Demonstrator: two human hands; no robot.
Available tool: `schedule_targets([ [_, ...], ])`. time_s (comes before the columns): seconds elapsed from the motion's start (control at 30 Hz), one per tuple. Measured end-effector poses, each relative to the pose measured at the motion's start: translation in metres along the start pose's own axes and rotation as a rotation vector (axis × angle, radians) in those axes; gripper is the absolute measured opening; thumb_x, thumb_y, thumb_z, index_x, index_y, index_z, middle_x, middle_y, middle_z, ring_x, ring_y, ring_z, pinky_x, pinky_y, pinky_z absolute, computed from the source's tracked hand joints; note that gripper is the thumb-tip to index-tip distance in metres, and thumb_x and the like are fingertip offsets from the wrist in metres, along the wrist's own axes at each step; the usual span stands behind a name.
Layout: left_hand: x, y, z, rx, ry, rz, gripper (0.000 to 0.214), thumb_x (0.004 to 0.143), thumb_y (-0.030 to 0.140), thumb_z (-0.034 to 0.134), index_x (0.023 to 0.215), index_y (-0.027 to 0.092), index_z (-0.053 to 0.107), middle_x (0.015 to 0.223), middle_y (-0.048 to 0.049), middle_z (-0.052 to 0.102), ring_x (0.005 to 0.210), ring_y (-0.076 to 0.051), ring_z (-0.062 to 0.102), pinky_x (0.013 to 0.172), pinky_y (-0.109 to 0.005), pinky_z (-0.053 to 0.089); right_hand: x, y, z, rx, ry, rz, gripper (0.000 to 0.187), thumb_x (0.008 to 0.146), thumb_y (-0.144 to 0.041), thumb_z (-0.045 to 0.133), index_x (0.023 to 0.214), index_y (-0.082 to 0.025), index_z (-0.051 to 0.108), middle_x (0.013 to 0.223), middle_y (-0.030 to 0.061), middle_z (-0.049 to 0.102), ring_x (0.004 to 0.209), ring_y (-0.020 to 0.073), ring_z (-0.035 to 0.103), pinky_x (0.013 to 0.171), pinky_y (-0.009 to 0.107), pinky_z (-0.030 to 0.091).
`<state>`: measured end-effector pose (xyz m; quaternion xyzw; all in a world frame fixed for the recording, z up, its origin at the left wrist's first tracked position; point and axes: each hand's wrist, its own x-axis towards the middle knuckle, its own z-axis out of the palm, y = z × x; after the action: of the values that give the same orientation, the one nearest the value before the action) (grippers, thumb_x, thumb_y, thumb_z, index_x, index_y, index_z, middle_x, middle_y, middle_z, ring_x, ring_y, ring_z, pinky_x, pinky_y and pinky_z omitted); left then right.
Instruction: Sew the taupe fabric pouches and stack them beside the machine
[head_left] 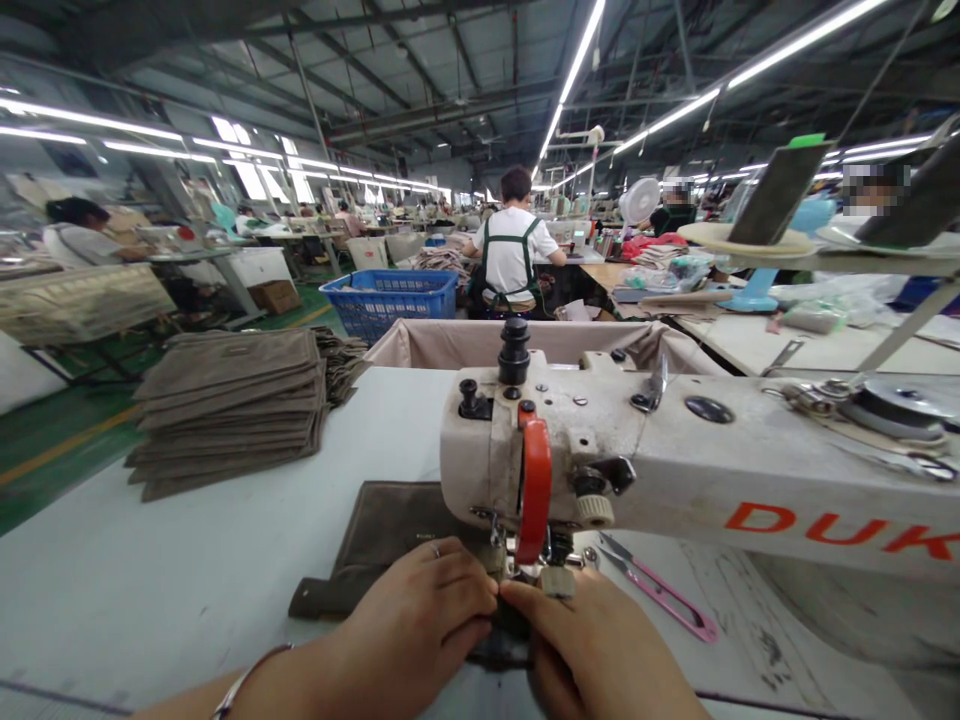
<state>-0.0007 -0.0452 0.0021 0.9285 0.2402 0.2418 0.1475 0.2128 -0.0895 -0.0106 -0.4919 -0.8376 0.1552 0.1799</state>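
Observation:
A dark grey-brown fabric piece [390,525] lies flat on the white table under the head of the sewing machine [480,440]. A narrow strip of the same colour [319,598] runs along its near edge. My left hand [431,610] is closed on this fabric, fingertips pinching its edge just in front of the presser foot. Close beside it, my right hand [600,630] is also closed at the fabric edge, thumb and forefinger nearly meeting the left fingertips. Both hands partly hide the fabric, and the needle itself cannot be made out.
Pink thread snips [667,595] lie right of the machine head. A tall stack of similar fabric pieces [232,400] stands at the table's left. Behind the machine is a cloth-lined bin [442,340], then a blue basket [394,300] and a seated co-worker [516,245]. Thread cones [784,190] stand right.

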Motion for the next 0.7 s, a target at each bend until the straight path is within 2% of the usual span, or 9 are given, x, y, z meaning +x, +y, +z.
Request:
schedule_targets([
  [0.13, -0.001, -0.0009, 0.0, -0.012, -0.023, -0.008, 0.012, 0.093, 0.012, 0.056, 0.098, 0.02, 0.064, 0.1, -0.0009, 0.073, 0.091, -0.018, 0.065, 0.09, -0.032, 0.048, -0.0003, 0.0009, 0.0015, 0.004, 0.028, -0.025, 0.053, 0.072, -0.009, 0.045, 0.118, -0.025, 0.066, 0.1, 0.0067, 0.072, 0.089, 0.0286, 0.067, 0.076, 0.044, 0.054],
  [0.3, -0.0016, 0.0016, 0.0043, -0.042, 0.047, -0.045, 0.014, 0.09, 0.008, 0.059, 0.095, 0.02, 0.063, 0.099, -0.0002, 0.073, 0.09, -0.017, 0.065, 0.089, -0.03, 0.048, -0.002, 0.0019, -0.0006, -0.001, 0.048, -0.05, 0.053, 0.072, -0.008, 0.045, 0.118, -0.024, 0.066, 0.101, 0.0068, 0.072, 0.088, 0.0277, 0.067, 0.075, 0.043, 0.054],
  [0.43, -0.0015, 0.0035, 0.0061, -0.048, 0.051, -0.064, 0.016, 0.085, 0.006, 0.064, 0.094, 0.02, 0.062, 0.097, 0.0011, 0.072, 0.089, -0.017, 0.065, 0.089, -0.03, 0.047, -0.0033, 0.003, 0.0004, -0.022, 0.067, -0.052, 0.051, 0.074, -0.007, 0.045, 0.118, -0.024, 0.065, 0.105, 0.0073, 0.07, 0.093, 0.0275, 0.064, 0.08, 0.043, 0.054],
  [0.7, -0.0027, 0.0031, 0.0071, -0.065, 0.042, -0.097, 0.016, 0.085, 0.006, 0.065, 0.093, 0.019, 0.062, 0.098, 0.0012, 0.072, 0.09, -0.017, 0.064, 0.091, -0.03, 0.046, -0.0002, 0.0045, 0.0035, -0.001, 0.02, -0.03, 0.052, 0.073, -0.007, 0.046, 0.118, -0.025, 0.065, 0.106, 0.0068, 0.07, 0.093, 0.0272, 0.065, 0.081, 0.044, 0.054],
])
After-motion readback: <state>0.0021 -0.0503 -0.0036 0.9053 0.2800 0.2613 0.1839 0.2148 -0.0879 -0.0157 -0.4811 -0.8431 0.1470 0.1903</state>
